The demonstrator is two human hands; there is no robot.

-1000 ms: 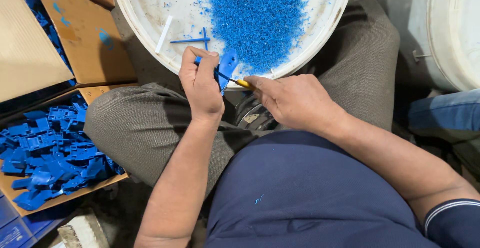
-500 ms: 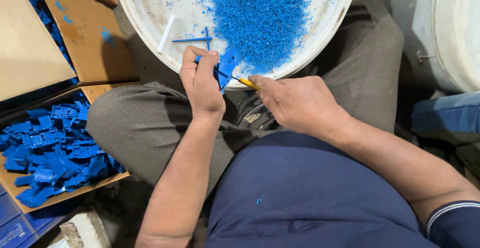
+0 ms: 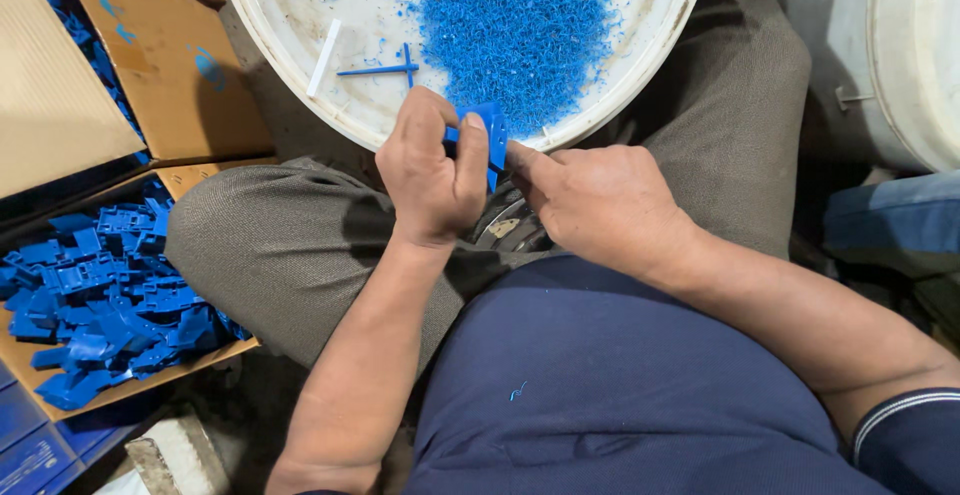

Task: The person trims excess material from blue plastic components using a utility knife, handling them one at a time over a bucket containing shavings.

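Note:
My left hand [image 3: 430, 170] grips a small blue plastic part [image 3: 490, 135] just at the near rim of a round white basin [image 3: 290, 15] resting across my legs. My right hand [image 3: 595, 205] is closed right beside the part, its index finger touching the part's edge; whatever it holds is hidden in the fist. A heap of blue plastic shavings [image 3: 515, 20] lies in the basin, with a thin blue cross-shaped strip [image 3: 385, 68] and a white stick [image 3: 323, 57] to its left.
A cardboard box [image 3: 195, 180] at my left holds several blue plastic parts [image 3: 105, 295]. Brown cardboard flaps [image 3: 150, 55] lie above it. A white bucket [image 3: 915, 55] stands at the right, with someone's blue-clad leg [image 3: 890, 220] below it.
The yellow-handled tool seen between my hands earlier is no longer visible. My left hand has turned the blue part more upright, and my right hand has closed in against it.

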